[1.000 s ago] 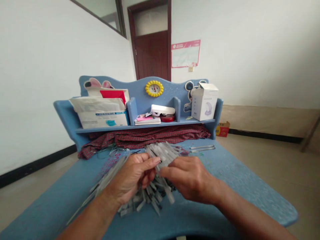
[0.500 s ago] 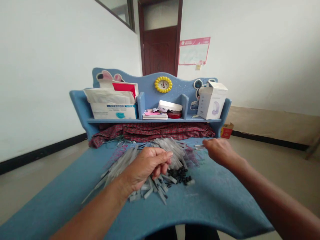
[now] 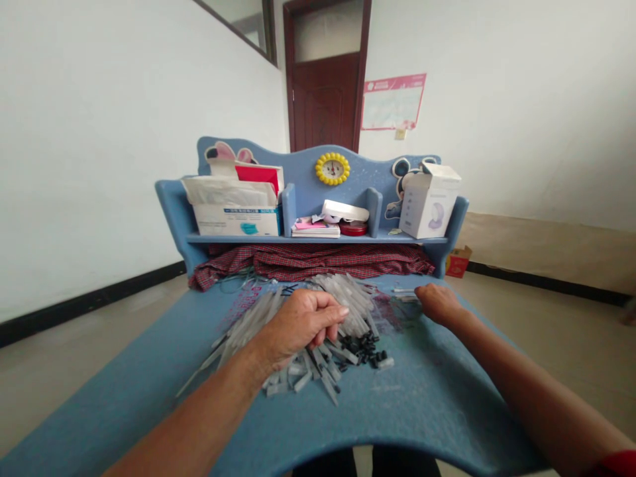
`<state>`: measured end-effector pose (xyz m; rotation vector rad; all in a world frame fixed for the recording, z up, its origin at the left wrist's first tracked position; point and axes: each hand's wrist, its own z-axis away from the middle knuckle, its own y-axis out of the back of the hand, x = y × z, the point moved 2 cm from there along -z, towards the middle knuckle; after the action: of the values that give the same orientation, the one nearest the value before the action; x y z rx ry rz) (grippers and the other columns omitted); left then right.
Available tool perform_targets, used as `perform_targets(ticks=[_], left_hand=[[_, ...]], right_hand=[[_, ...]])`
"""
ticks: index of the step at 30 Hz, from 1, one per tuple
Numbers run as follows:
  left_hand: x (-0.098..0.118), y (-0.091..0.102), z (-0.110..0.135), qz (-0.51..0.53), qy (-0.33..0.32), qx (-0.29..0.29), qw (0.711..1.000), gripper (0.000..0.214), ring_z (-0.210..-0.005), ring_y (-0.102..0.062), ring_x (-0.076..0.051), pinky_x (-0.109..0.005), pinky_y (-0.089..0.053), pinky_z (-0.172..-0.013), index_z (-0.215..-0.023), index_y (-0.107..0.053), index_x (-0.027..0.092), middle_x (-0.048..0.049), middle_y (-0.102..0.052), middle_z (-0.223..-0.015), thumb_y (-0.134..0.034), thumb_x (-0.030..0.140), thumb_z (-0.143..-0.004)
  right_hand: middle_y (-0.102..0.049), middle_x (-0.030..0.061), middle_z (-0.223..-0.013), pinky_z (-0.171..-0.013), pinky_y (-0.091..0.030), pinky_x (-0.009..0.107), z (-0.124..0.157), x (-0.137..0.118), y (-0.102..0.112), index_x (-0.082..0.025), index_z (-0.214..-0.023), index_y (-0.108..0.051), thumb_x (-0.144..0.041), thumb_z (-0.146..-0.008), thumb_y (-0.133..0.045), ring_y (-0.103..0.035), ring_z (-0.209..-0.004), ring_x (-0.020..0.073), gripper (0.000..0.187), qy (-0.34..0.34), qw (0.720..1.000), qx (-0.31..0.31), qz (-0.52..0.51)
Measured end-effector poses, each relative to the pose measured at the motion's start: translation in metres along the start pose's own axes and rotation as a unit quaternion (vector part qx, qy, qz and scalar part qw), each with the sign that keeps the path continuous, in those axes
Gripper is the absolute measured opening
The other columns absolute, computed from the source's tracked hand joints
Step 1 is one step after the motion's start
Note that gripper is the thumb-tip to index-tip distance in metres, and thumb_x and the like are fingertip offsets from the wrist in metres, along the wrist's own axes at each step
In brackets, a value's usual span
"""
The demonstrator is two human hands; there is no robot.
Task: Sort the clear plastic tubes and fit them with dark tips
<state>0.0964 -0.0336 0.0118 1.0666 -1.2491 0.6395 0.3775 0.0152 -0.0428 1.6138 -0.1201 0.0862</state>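
Note:
My left hand [image 3: 309,321] is held over the middle of the pile, its thumb and fingers curled together; whatever they may pinch is hidden. Beneath and around it lie long translucent plastic tubes [image 3: 348,301], short clear plastic pieces [image 3: 302,381] and small black caps [image 3: 365,346]. At the right of the desk, my right hand [image 3: 437,303] is closed, fingertips down by a few thin clear tubes [image 3: 405,292] on the desktop. It touches or nearly touches their ends; its grip is hidden.
The blue desk [image 3: 397,411] has a raised shelf holding a mask box [image 3: 238,220], booklets [image 3: 315,230], a red round tin [image 3: 354,228] and a white box [image 3: 431,202]. Checked cloth [image 3: 318,262] lies bunched under the shelf. A yellow flower clock [image 3: 332,169] is on the backboard.
The view has shifted slightly, so the desk sits further right in the picture. My right hand has lowered a little beside the thin clear tubes. My left hand stays curled over the pile.

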Motion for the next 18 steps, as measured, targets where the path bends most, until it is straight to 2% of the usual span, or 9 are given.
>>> perform_targets(ticks=[4, 7, 10, 13, 18], left_hand=[[0.001, 0.004, -0.001, 0.0, -0.016, 0.03, 0.999, 0.028, -0.034, -0.038, -0.005, -0.016, -0.025, -0.036, -0.054, -0.056, 0.013, 0.0005, -0.055, -0.046, -0.061, 0.035, -0.071], [-0.001, 0.006, -0.003, 0.001, -0.017, 0.046, 0.999, 0.028, -0.034, -0.039, -0.005, -0.016, -0.026, -0.035, -0.054, -0.056, 0.013, 0.0009, -0.055, -0.047, -0.061, 0.035, -0.071], [-0.004, 0.007, -0.004, 0.002, -0.014, 0.06, 0.998, 0.026, -0.034, -0.038, -0.005, -0.016, -0.027, -0.035, -0.055, -0.057, 0.013, 0.0016, -0.054, -0.046, -0.062, 0.035, -0.07], [-0.005, 0.006, -0.004, -0.008, -0.018, 0.063, 0.998, 0.027, -0.034, -0.038, -0.005, -0.016, -0.026, -0.036, -0.054, -0.057, 0.013, 0.0019, -0.054, -0.046, -0.061, 0.035, -0.07], [-0.004, 0.005, -0.003, -0.02, -0.02, 0.057, 0.998, 0.027, -0.036, -0.039, -0.005, -0.016, -0.027, -0.036, -0.054, -0.057, 0.014, 0.0021, -0.054, -0.046, -0.06, 0.034, -0.072]], right_hand=[[-0.067, 0.0207, -0.09, -0.072, -0.044, 0.036, 0.008, -0.017, 0.008, -0.011, -0.093, -0.066, -0.012, -0.081, -0.045, -0.063, -0.089, 0.0301, 0.024, 0.008, 0.998, 0.017, -0.059], [-0.068, 0.0134, -0.087, -0.071, -0.045, 0.031, 0.019, -0.042, 0.021, -0.016, -0.085, -0.066, -0.024, -0.081, -0.049, -0.063, -0.088, 0.0251, 0.019, 0.058, 0.987, 0.014, -0.147], [-0.067, 0.0039, -0.065, -0.054, -0.045, 0.021, 0.029, -0.066, 0.029, -0.017, -0.071, -0.064, -0.03, -0.08, -0.05, -0.064, -0.061, 0.015, 0.021, 0.112, 0.96, -0.041, -0.253], [-0.057, -0.0021, -0.045, -0.035, -0.037, 0.016, 0.033, -0.08, 0.027, -0.016, -0.06, -0.058, -0.03, -0.079, -0.05, -0.051, -0.034, 0.0079, 0.025, 0.124, 0.926, -0.107, -0.341], [-0.049, -0.0049, -0.033, -0.025, -0.029, 0.014, 0.03, -0.088, 0.013, -0.017, -0.05, -0.05, -0.029, -0.077, -0.053, -0.041, -0.024, 0.0058, 0.029, 0.093, 0.881, -0.175, -0.43]])
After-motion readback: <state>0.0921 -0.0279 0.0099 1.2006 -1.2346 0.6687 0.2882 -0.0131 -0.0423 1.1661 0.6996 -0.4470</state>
